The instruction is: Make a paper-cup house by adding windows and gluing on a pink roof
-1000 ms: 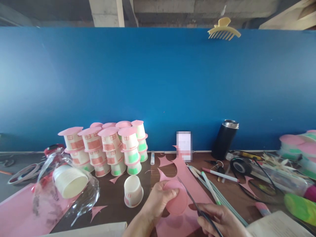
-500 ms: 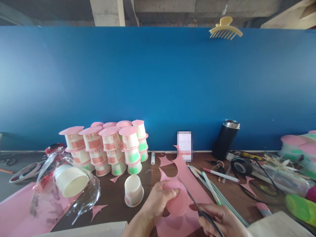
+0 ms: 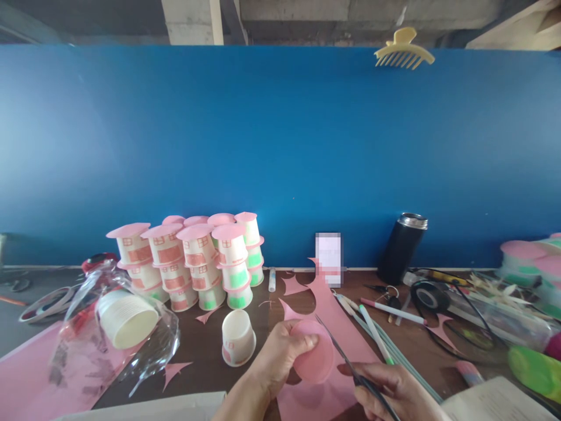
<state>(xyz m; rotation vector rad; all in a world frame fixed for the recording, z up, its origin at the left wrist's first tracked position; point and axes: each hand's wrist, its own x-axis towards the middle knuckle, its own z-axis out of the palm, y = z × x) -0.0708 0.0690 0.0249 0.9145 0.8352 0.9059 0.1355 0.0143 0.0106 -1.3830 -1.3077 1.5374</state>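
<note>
My left hand [image 3: 280, 358] is closed on a round pink paper disc [image 3: 316, 358], thumb on top of its left edge. My right hand [image 3: 390, 390] grips a pair of scissors [image 3: 339, 351] whose thin blades reach up across the disc's right edge. Under both hands lies a pink paper sheet [image 3: 337, 327] with curved cut-outs. A single white paper cup [image 3: 237, 338] with red marks lies just left of my left hand. Behind it stands a stack of paper-cup houses [image 3: 193, 260] with pink lids and red or green windows.
A plastic sleeve of white cups [image 3: 125, 318] lies at the left on another pink sheet [image 3: 30, 380]. A black flask [image 3: 401, 248] stands against the blue wall. Pens [image 3: 385, 310], keys, a tape roll [image 3: 427, 295] and cables crowd the right side. Pink scraps [image 3: 175, 371] are scattered about.
The view has shifted very slightly. My hands, the disc and the scissors stay almost where they were.
</note>
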